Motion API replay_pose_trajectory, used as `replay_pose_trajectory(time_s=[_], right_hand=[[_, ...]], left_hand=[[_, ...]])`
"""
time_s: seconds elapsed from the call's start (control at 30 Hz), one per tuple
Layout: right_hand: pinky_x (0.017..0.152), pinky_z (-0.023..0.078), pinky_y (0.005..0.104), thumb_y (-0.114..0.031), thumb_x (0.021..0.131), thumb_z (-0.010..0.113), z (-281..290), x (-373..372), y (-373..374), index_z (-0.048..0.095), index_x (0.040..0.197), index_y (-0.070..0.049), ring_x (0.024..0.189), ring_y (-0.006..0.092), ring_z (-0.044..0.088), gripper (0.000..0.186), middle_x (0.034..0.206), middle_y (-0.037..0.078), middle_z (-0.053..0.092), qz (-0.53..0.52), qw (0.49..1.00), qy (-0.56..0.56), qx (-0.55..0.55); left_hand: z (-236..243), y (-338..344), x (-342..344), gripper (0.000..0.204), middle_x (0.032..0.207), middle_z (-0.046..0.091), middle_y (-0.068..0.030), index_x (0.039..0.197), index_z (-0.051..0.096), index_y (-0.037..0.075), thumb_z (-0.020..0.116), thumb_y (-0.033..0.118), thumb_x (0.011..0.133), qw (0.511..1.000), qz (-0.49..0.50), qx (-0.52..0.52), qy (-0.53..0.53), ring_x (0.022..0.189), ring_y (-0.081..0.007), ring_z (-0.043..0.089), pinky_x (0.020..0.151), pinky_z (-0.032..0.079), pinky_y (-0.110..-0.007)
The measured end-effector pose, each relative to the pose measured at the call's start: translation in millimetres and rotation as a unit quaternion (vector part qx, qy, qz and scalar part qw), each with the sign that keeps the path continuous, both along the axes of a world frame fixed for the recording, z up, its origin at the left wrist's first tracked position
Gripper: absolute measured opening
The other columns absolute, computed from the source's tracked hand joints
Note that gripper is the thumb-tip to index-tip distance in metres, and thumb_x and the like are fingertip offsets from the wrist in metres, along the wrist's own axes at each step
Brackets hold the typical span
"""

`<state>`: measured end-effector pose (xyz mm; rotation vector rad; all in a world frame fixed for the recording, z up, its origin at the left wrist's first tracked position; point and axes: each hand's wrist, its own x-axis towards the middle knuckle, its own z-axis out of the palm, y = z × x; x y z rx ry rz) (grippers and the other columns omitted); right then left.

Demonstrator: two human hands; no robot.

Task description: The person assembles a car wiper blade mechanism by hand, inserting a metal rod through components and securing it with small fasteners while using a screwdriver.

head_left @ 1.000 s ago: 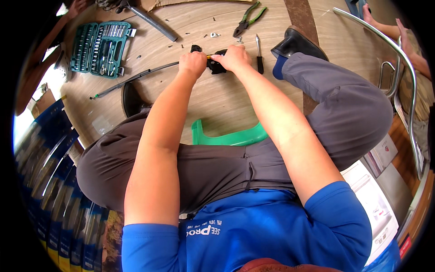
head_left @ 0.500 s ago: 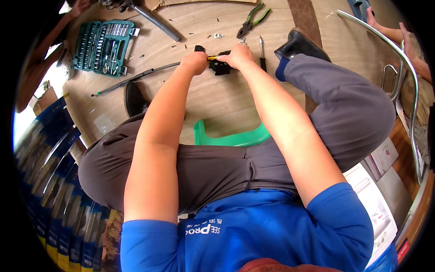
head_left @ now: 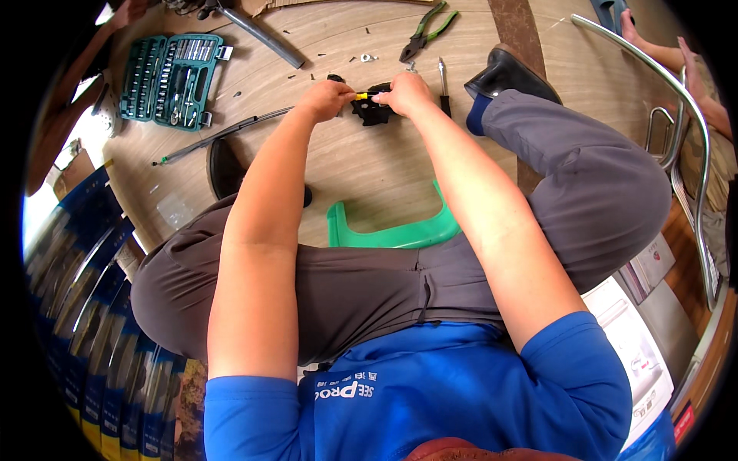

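My left hand (head_left: 323, 101) is closed, its fingertips pinching a small yellow piece (head_left: 363, 96) too small to identify. Facing it, my right hand (head_left: 407, 93) has its thumb and fingers drawn together at the yellow piece's other end, above an irregular black part (head_left: 374, 115) on the floor. What exactly the right fingers grip is hidden. A dark cable (head_left: 223, 135) with a green tip runs out leftward from beneath my left hand. Behind that hand a black knob-like end (head_left: 336, 78) peeks out. Just right of my right hand lies a screwdriver (head_left: 443, 88).
Green-handled pliers (head_left: 419, 40), a metal nut (head_left: 367, 58) and scattered screws lie beyond my hands. A teal socket set (head_left: 171, 81) stands open at the left, near a grey tube (head_left: 261, 38). A green plastic stool (head_left: 392, 234) is before me; a curved chrome tube (head_left: 676, 88) rises at right.
My left hand has shifted slightly left, away from my right hand, showing more of the yellow piece and the gap between them. My right hand has barely moved.
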<state>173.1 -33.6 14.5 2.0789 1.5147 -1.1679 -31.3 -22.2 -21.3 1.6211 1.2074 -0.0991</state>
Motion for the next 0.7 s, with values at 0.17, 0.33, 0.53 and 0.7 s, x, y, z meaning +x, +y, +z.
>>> replay_pose_trajectory(time_s=[0.17,0.33,0.53,0.7], right_hand=[[0.09,0.052,0.0375,-0.047,0.071,0.081,-0.8,-1.2,-0.6,0.064,0.114,0.001,0.11,0.0302,0.061,0.066,0.123,0.021,0.059,0.01,1.0,-0.001,0.002],[0.08,0.052,0.0397,-0.039,0.071,0.081,-7.3,3.5,-6.1,0.072,0.09,-0.003,0.09,0.031,0.066,0.042,0.094,0.017,0.069,0.024,0.996,-0.005,0.091],[0.086,0.052,0.0359,-0.021,0.076,0.073,-18.1,21.6,1.4,0.073,0.099,-0.01,0.095,0.0281,0.067,0.025,0.097,0.013,0.07,0.126,0.989,0.047,0.064],[0.086,0.052,0.036,-0.011,0.077,0.067,-23.8,28.0,1.5,0.073,0.106,-0.014,0.096,0.0272,0.066,0.03,0.105,0.012,0.069,0.081,0.99,0.095,0.057]], left_hand=[[1.7,-0.3,3.0,0.028,0.091,0.069,-0.0151,0.103,0.069,0.006,0.058,0.029,0.092,0.999,-0.012,0.033,0.026,0.082,-0.029,0.063,0.075,0.048,-0.038],[2.7,2.0,5.0,0.027,0.094,0.068,-0.0158,0.102,0.07,0.008,0.058,0.031,0.093,0.999,-0.02,0.025,0.04,0.087,-0.0319,0.063,0.078,0.049,-0.04],[3.6,4.6,5.8,0.027,0.099,0.068,-0.0164,0.101,0.071,0.009,0.057,0.032,0.093,0.998,-0.037,0.027,0.048,0.093,-0.0339,0.063,0.081,0.05,-0.041],[5.9,4.3,6.6,0.027,0.098,0.068,-0.0164,0.101,0.07,0.009,0.057,0.031,0.093,0.997,-0.043,0.025,0.053,0.093,-0.0337,0.063,0.081,0.05,-0.041]])
